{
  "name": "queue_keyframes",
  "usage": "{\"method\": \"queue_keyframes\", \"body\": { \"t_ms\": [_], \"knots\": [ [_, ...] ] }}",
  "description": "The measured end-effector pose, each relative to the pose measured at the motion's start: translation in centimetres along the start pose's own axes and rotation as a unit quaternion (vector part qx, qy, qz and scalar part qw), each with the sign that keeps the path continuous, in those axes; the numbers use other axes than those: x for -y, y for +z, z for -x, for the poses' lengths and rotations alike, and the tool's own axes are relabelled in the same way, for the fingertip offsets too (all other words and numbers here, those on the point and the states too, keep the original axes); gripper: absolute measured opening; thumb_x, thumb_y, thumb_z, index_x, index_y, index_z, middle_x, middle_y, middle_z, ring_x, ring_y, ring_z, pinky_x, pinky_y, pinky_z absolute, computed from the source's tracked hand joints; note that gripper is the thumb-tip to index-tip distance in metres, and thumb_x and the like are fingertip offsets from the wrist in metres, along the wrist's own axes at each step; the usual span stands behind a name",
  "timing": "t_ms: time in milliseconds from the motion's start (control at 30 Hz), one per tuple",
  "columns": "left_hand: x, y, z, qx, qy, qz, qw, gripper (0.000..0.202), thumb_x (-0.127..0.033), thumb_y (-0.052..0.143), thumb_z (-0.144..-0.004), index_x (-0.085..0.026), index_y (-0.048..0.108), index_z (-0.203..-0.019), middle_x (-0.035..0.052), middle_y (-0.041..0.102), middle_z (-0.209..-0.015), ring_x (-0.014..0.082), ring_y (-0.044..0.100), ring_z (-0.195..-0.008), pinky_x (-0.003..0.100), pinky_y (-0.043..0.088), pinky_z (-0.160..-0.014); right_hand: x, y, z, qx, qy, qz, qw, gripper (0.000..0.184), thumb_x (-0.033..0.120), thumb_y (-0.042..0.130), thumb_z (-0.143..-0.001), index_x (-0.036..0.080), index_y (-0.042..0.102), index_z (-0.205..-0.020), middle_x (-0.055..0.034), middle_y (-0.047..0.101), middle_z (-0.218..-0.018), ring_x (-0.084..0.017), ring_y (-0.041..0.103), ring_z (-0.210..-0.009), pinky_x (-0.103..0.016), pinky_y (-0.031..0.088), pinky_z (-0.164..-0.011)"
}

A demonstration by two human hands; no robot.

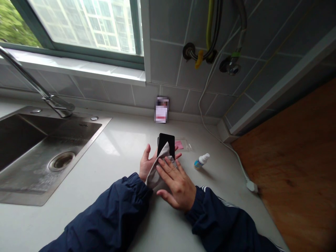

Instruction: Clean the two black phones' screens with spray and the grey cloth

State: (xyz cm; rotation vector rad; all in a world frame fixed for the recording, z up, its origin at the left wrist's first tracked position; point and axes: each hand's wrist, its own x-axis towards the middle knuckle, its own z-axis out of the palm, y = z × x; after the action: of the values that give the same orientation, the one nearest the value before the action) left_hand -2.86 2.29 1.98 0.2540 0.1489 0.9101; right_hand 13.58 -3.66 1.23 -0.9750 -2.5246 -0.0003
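Phone [166, 141] first: where do we have it?

Just right of the steel sink [44, 157], tilted up above the bench [126, 140], with a grey cloth [157, 173] draped over its lower half. We can't tell whether its lower edge touches the bench.

And our hands?

Our left hand [147, 162] is half open, with its fingers curled behind the phone, and it seems to hold it through the cloth. Our right hand [174, 185] lies flat with its fingers spread, pressing the cloth against the phone and gripping nothing.

What step are we at, then?

Cloth against phone, both hands on it. Any next move calls for a steady left hand, because the phone is balanced in that hold with little beneath it.

What else lies further right of the sink?

A clear plastic sleeve [182, 144] with something pink in it, just behind the phone, and a small white-capped spray bottle [202, 161] nearby.

What can't we make out?

The phone's black face could be screen or back; we can't say. The cloth and our fingers hide its lower part. The card [162, 110] against the wall tiles behind the sink's right side is pixelated, and the bottle's label is too small to read.
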Motion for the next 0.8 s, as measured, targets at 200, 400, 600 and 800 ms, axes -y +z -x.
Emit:
{"method": "queue_keyframes", "body": {
  "t_ms": [200, 400, 600, 800],
  "knots": [
    [0.0, -0.1, 0.0, 0.000, 0.005, 0.000, 1.000, 0.085, -0.070, 0.021, -0.103, -0.017, 0.020, -0.169, 0.0196, 0.051, -0.160, 0.0370, 0.049, -0.148, 0.054, 0.024, -0.126, 0.0, 0.0, 0.0, -0.010, 0.030, 0.010, 0.999, 0.076, 0.056, 0.045, -0.106, 0.006, 0.035, -0.162, -0.0196, 0.029, -0.171, -0.036, 0.017, -0.163, -0.065, 0.024, -0.128],
    [0.1, -0.2, 0.0, 0.008, 0.007, -0.001, 1.000, 0.096, -0.080, 0.023, -0.097, -0.016, 0.019, -0.169, 0.0209, 0.048, -0.161, 0.0388, 0.045, -0.150, 0.056, 0.022, -0.127, 0.2, 0.0, 0.1, -0.011, 0.011, 0.005, 1.000, 0.072, 0.054, 0.046, -0.106, 0.012, 0.035, -0.163, -0.0149, 0.033, -0.170, -0.033, 0.021, -0.162, -0.063, 0.015, -0.131],
    [0.6, 0.4, 0.2, -0.014, 0.028, 0.021, 0.999, 0.090, -0.075, 0.027, -0.100, -0.016, 0.025, -0.168, 0.0186, 0.056, -0.155, 0.0352, 0.048, -0.148, 0.049, 0.025, -0.127, -1.7, 0.2, 0.0, -0.034, 0.084, 0.015, 0.996, 0.073, 0.048, 0.043, -0.108, 0.013, 0.021, -0.168, -0.0194, 0.031, -0.170, -0.035, 0.026, -0.160, -0.067, 0.029, -0.125],
    [0.1, -0.5, -0.1, -0.010, 0.014, 0.007, 1.000, 0.092, -0.078, 0.024, -0.098, -0.020, 0.018, -0.169, 0.0201, 0.048, -0.161, 0.0383, 0.043, -0.151, 0.057, 0.022, -0.126, -0.1, 0.4, 0.2, -0.001, -0.020, -0.025, 0.999, 0.080, 0.060, 0.046, -0.104, 0.007, 0.035, -0.163, -0.0181, 0.028, -0.172, -0.035, 0.015, -0.163, -0.061, 0.027, -0.129]
  ]
}}
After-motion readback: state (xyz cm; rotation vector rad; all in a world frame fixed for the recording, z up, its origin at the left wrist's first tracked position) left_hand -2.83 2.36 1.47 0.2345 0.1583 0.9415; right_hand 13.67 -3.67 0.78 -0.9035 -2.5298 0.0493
